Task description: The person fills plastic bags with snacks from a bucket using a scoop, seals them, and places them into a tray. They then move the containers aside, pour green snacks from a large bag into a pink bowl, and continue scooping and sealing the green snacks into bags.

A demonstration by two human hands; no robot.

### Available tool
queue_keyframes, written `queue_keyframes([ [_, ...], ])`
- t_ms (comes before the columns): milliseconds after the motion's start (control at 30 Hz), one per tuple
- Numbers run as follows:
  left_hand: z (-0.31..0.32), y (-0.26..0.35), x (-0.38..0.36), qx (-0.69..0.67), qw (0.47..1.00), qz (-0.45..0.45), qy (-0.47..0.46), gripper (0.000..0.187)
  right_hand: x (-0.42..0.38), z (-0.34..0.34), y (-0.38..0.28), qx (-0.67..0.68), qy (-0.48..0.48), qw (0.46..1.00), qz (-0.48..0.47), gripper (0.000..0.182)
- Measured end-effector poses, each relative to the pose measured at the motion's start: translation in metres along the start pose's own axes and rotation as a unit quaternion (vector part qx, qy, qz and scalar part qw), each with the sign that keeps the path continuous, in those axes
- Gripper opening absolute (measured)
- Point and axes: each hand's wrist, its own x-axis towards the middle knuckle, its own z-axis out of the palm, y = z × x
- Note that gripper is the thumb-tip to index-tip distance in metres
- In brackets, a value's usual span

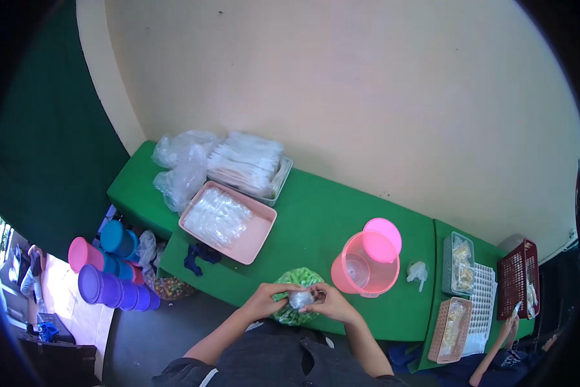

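Note:
Both of my hands meet over a clear bag of green pieces [295, 278] at the near edge of the green table [315, 213]. Between them they pinch a small clear plastic packet [301, 298]. My left hand [268, 299] grips its left side. My right hand [329, 302] grips its right side. The packet's contents are too small to make out.
A pink tray of clear packets [227, 221] and a tray of stacked plastic [250, 164] lie at the back left. A pink jug with its lid [367, 259] stands to the right. Baskets [457, 261] and another person's hand [510, 321] are far right. Purple tubs [112, 287] sit on the floor.

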Motion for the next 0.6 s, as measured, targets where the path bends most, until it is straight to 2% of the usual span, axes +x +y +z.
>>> queue_keyframes([
  [67,0.001,-0.001,0.006,-0.074,0.997,-0.024,0.013,0.047,0.002,-0.006,0.000,-0.033,-0.002,0.999,-0.013,0.048],
  [133,0.001,0.004,0.012,-0.109,0.992,-0.065,0.018,0.047,0.004,-0.008,-0.005,-0.020,-0.012,1.000,-0.015,0.045],
  [200,-0.001,-0.002,0.014,-0.060,0.995,-0.077,-0.022,0.046,0.009,-0.008,-0.006,-0.115,-0.013,0.992,-0.039,0.040],
  [233,-0.008,0.000,0.017,0.035,0.997,-0.044,-0.061,0.045,0.009,-0.006,-0.015,-0.123,-0.022,0.992,-0.014,0.039],
  [267,-0.013,-0.004,0.019,0.032,0.996,-0.048,-0.073,0.045,0.010,-0.004,-0.015,-0.115,-0.015,0.993,-0.008,0.039],
  [333,-0.016,-0.013,0.020,-0.004,0.996,-0.020,-0.084,0.043,0.011,0.003,-0.011,-0.193,-0.017,0.977,-0.094,0.040],
  [467,-0.017,-0.012,0.021,0.025,0.994,-0.015,-0.108,0.035,0.012,0.012,-0.007,-0.215,-0.015,0.969,-0.120,0.034],
  [600,-0.014,-0.013,0.022,0.043,0.991,0.003,-0.127,0.032,0.007,0.012,0.001,-0.217,-0.007,0.969,-0.114,0.038],
])
